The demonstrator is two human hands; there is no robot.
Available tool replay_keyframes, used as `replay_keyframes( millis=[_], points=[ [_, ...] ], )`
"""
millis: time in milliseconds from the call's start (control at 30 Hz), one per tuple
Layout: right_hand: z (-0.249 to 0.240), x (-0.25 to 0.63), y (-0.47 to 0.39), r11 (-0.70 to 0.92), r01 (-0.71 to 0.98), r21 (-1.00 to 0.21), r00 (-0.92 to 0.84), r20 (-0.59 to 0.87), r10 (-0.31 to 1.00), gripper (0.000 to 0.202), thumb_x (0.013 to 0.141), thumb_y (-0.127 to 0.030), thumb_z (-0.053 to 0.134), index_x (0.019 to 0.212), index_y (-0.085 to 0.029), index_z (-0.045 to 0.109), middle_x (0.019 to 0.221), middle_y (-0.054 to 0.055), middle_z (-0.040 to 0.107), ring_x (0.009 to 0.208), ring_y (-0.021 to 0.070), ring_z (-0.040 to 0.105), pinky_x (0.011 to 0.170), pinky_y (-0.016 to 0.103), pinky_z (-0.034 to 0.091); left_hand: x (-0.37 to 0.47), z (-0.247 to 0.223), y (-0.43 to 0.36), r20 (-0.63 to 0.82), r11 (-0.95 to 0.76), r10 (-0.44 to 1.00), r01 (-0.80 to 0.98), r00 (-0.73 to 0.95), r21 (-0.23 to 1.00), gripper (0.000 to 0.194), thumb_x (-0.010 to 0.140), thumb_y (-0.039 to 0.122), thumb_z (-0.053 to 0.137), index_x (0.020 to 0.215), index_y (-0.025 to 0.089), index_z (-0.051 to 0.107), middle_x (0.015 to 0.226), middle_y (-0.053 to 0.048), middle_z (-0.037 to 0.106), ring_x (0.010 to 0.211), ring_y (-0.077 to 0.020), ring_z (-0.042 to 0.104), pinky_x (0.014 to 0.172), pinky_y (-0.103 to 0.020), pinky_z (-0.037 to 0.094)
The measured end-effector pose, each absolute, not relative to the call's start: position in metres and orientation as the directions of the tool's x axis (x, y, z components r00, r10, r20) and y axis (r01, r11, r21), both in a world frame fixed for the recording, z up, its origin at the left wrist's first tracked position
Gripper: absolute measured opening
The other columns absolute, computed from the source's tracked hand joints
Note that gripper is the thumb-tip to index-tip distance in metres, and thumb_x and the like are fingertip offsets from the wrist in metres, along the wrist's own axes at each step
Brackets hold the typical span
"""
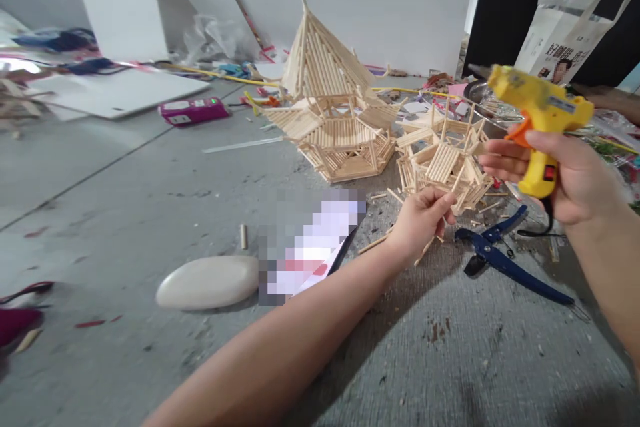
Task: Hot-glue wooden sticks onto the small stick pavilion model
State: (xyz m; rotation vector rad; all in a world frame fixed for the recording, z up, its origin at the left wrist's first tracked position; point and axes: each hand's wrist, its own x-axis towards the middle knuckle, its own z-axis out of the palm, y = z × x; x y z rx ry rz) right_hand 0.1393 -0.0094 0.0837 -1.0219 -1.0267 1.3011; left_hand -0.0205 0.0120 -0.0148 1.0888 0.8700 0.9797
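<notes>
In my right hand (570, 170) is a yellow hot glue gun (543, 110), held up with its nozzle pointing left and its orange trigger under my fingers. My left hand (425, 217) is closed in a pinch at the near side of a small wooden-stick frame (445, 160); a thin wooden stick (457, 180) shows at the fingertips, partly hidden. Behind and left of it stands a larger pavilion model (327, 67) of wooden sticks, with a pointed roof and a hexagonal base. Blue cutters (505, 260) lie open on the floor below the glue gun.
A lit phone (315, 247), partly pixelated, lies left of my left forearm beside a pale oval object (207, 282). Loose sticks dot the floor. Further back are a purple box-like device (193, 112), white boards (125, 90), a metal bowl (483, 97) and a white bag (563, 40).
</notes>
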Motion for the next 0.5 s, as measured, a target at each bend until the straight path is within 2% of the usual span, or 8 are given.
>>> replay_keyframes(
  millis=[133,333,500],
  points=[
    [0.065,0.174,-0.029,0.144,-0.108,-0.984,0.06,0.138,0.989,0.015,0.073,-0.023,0.063,0.088,-0.023,0.064,0.085,0.002,0.071,0.059,0.0162,0.068,0.058,0.03,0.058,-0.022,-0.019,0.011,0.018,0.013,0.946,-0.093,0.325,0.996,0.021,0.08,0.031,0.054,0.067,0.015,0.052,0.053,0.004,0.055,0.034,-0.0025,0.039,0.034,-0.016,0.029],
    [0.043,0.195,-0.036,0.164,0.143,-0.976,-0.046,0.159,0.986,0.015,0.072,-0.027,0.066,0.087,-0.023,0.066,0.092,0.002,0.067,0.051,0.012,0.062,0.046,0.027,0.051,-0.026,-0.033,0.013,0.203,-0.244,0.924,0.091,0.323,0.966,0.022,0.083,0.032,0.048,0.068,0.017,0.052,0.058,0.003,0.055,0.04,-0.0034,0.041,0.041,-0.017,0.034],
    [0.041,0.203,-0.035,0.168,0.142,-0.976,-0.119,0.152,0.981,0.011,0.078,-0.028,0.06,0.088,-0.023,0.062,0.091,0.003,0.065,0.042,0.0072,0.05,0.041,0.027,0.041,-0.028,-0.04,0.015,0.265,-0.305,0.919,0.101,0.291,0.947,0.025,0.085,0.035,0.044,0.07,0.017,0.052,0.059,0.003,0.053,0.042,-0.004,0.041,0.043,-0.017,0.034]
  ],
)
